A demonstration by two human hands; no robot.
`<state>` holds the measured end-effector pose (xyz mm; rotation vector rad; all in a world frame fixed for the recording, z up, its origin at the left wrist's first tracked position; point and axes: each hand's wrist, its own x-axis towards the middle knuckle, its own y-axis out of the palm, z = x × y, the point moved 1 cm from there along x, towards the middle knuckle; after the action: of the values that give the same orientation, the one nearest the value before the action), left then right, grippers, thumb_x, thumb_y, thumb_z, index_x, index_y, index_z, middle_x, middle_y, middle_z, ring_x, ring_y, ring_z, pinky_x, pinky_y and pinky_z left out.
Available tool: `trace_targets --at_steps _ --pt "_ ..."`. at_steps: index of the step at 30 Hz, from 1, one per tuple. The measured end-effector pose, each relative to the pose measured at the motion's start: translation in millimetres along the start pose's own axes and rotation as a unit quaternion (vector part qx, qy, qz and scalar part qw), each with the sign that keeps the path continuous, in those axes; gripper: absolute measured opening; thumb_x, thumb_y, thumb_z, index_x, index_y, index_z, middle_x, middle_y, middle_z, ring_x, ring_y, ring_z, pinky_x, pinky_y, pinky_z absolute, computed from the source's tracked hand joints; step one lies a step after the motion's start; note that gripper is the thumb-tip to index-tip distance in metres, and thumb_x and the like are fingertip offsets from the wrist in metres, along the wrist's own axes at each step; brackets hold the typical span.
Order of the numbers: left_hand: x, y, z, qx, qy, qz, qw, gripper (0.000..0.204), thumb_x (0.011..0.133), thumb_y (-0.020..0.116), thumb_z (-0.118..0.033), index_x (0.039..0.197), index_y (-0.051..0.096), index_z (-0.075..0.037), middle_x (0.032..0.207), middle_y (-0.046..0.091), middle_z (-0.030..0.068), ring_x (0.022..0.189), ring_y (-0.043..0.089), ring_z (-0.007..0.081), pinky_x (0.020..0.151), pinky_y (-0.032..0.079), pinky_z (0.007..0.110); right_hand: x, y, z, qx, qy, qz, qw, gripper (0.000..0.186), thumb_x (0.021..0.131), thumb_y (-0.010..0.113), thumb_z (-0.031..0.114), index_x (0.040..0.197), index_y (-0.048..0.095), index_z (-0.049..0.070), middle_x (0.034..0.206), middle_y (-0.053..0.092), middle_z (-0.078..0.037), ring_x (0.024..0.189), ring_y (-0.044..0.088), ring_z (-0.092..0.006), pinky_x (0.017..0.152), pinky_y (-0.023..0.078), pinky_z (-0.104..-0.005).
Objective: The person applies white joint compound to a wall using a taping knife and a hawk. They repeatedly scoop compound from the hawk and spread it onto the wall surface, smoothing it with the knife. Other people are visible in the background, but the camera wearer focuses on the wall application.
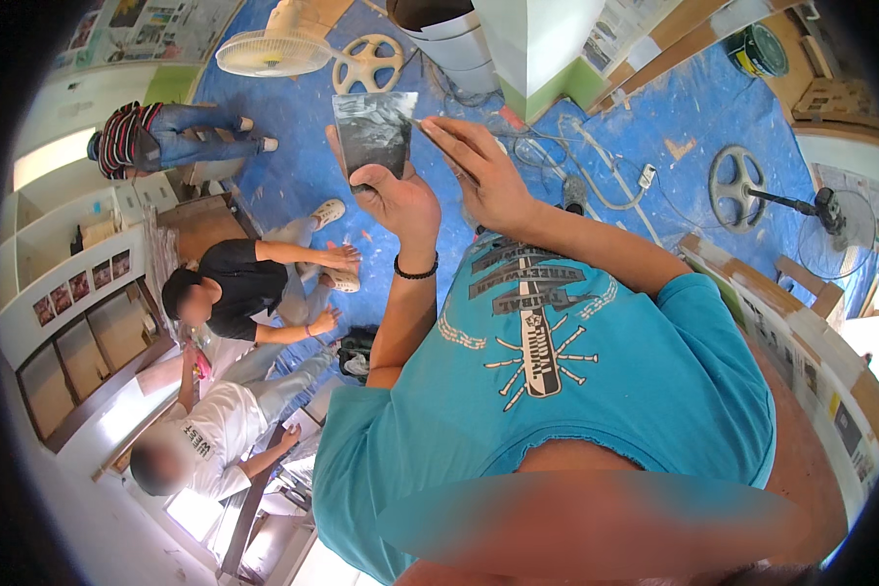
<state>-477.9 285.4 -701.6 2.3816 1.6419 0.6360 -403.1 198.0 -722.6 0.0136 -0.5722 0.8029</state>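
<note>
My left hand point(397, 200) grips a flat, dark grey, four-sided plate point(373, 146), thumb across its lower face and fingers behind it. Pale whitish smears cover the plate's upper part. Close to the plate's right edge is my right hand point(493, 181), its fingers pressed together around a thin dark piece point(439, 146) seen almost edge-on. I cannot make out what kind of piece it is, or whether it touches the plate. Both hands are raised in front of my chest.
Blue sheeting point(293, 186) covers the floor. One fan point(273, 54) stands ahead, another fan point(843, 220) at right. A white column point(557, 49) rises ahead, cables beside it. Two people sit at left, one in a black shirt point(239, 288); a third person point(166, 137) bends farther off.
</note>
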Motion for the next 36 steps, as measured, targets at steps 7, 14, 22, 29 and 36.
trace_targets --at_steps 7,14,22,29,36 --pt "-7.2 -8.2 1.8 -0.007 -0.059 0.069 0.996 0.041 0.107 0.056 -0.028 0.130 0.055 0.006 0.126 0.063 0.0132 0.117 0.060 0.0201 0.100 0.051 0.038 3.5 -3.4 1.1 -0.056 -0.063 0.016 0.996 0.067 0.083 0.060 -0.011 0.146 0.054 0.011 0.140 0.054 -0.015 0.126 0.053 -0.0374 0.106 0.048 -0.0442" --pt "-15.3 -4.8 -1.3 -0.045 -0.064 0.047 0.996 0.037 0.107 0.057 -0.027 0.125 0.057 0.005 0.122 0.065 0.0111 0.112 0.061 0.0190 0.101 0.048 0.037 2.3 -3.5 3.4 -0.054 -0.083 0.016 0.995 0.070 0.080 0.059 -0.013 0.146 0.054 0.008 0.139 0.054 -0.017 0.128 0.051 -0.0395 0.107 0.047 -0.0473" --pt "-24.2 -4.9 -5.8 -0.046 -0.052 0.054 0.996 0.039 0.106 0.057 -0.029 0.130 0.053 0.002 0.123 0.064 0.0119 0.113 0.063 0.0217 0.100 0.050 0.038 -0.1 -4.3 3.4 -0.068 -0.121 0.008 0.990 0.076 0.072 0.060 -0.015 0.144 0.055 0.007 0.139 0.055 -0.017 0.130 0.052 -0.0388 0.108 0.047 -0.0481" --pt "-28.4 -5.2 -3.1 -0.047 -0.045 0.049 0.997 0.041 0.106 0.058 -0.029 0.133 0.051 0.001 0.126 0.063 0.0132 0.116 0.064 0.0244 0.101 0.052 0.039 -0.4 -5.0 3.6 -0.072 -0.130 0.004 0.989 0.076 0.072 0.060 -0.015 0.144 0.056 0.007 0.140 0.055 -0.017 0.130 0.052 -0.0388 0.109 0.047 -0.0479" --pt "-27.5 -4.9 -4.3 -0.044 -0.046 0.047 0.997 0.041 0.106 0.058 -0.029 0.132 0.052 0.002 0.126 0.063 0.0136 0.116 0.064 0.0239 0.101 0.052 0.039 -0.5 -5.1 5.2 -0.059 -0.112 -0.002 0.992 0.075 0.072 0.060 -0.015 0.143 0.057 0.007 0.139 0.056 -0.017 0.129 0.052 -0.0392 0.109 0.046 -0.0485"
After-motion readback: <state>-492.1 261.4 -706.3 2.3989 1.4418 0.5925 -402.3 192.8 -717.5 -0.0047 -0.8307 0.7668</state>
